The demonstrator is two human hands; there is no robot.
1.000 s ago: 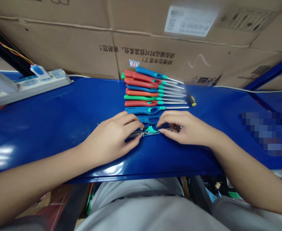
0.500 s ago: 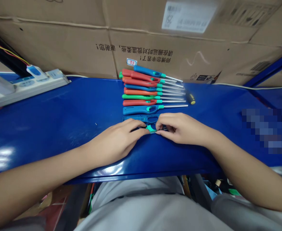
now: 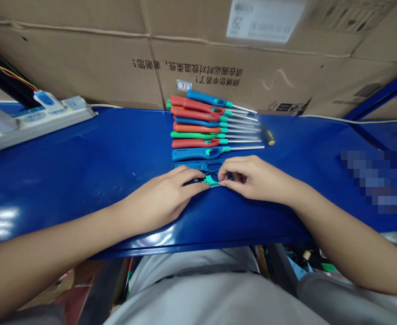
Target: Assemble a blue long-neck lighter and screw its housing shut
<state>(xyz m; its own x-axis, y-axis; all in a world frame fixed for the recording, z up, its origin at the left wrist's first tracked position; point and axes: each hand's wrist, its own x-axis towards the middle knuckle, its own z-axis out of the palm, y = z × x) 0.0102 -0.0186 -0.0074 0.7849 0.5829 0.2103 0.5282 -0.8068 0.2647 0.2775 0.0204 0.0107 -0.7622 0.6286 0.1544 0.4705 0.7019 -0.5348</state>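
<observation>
Low in the row of lighters, a long-reach lighter lies opened up. Its blue half shell (image 3: 188,166) rests on the table just beyond my fingers. Nearer me, a green trigger (image 3: 212,180) shows in the gap between my hands, with lighter parts around it. My left hand (image 3: 166,192) grips these parts from the left, thumb and forefinger closed at the trigger's left end. From the right, my right hand (image 3: 256,178) pinches at the trigger's right end, its other fingers curled. My fingers hide most of what they hold.
Several finished-looking lighters (image 3: 198,143) in red, blue, orange and green lie stacked beyond my hands, metal tubes pointing right. A yellow-and-black handle (image 3: 269,136) lies by their tips. A power strip (image 3: 39,118) sits at left; a cardboard box (image 3: 100,67) stands behind.
Both hands stay at the same spot. My right fingertips have shifted slightly at the trigger, and a little more of the green part shows. The view has moved slightly.
</observation>
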